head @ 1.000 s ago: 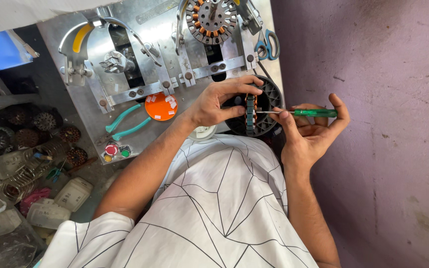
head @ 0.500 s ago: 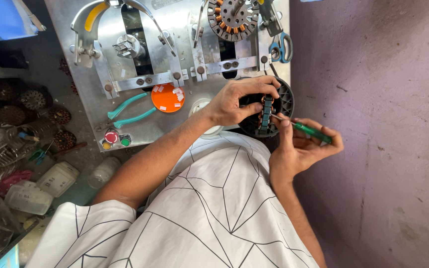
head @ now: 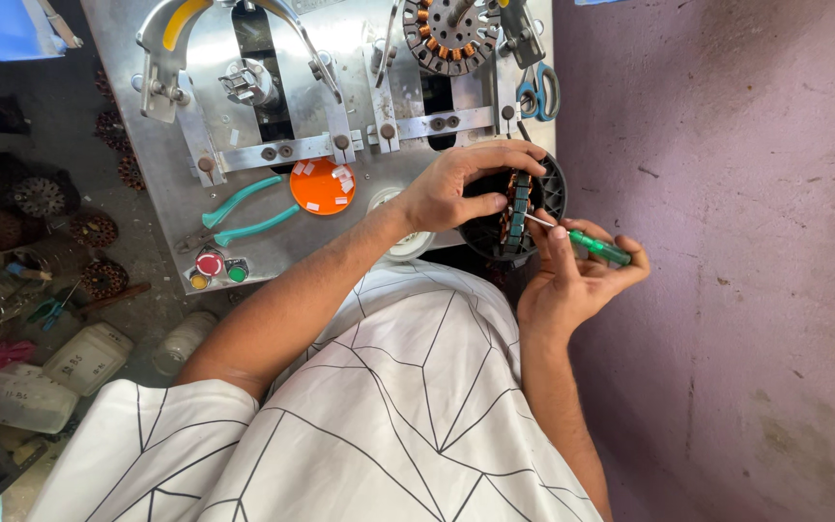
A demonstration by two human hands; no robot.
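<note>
— Where is the motor ring [head: 516, 208]?
— Just below the metal machine [head: 340, 106]. Your left hand [head: 461, 184] grips its rim; your right hand [head: 572, 280] pinches the green screwdriver [head: 587, 242].
— Heavy?
— Probably. Hold the hard rim; the wires look easy to break.

Metal bench plate [head: 340, 188] carries teal pliers [head: 244, 215] and orange disc [head: 322, 187].

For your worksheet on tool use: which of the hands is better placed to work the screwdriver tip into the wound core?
Right: the right hand holds the green screwdriver; the left hand steadies the core.
</note>
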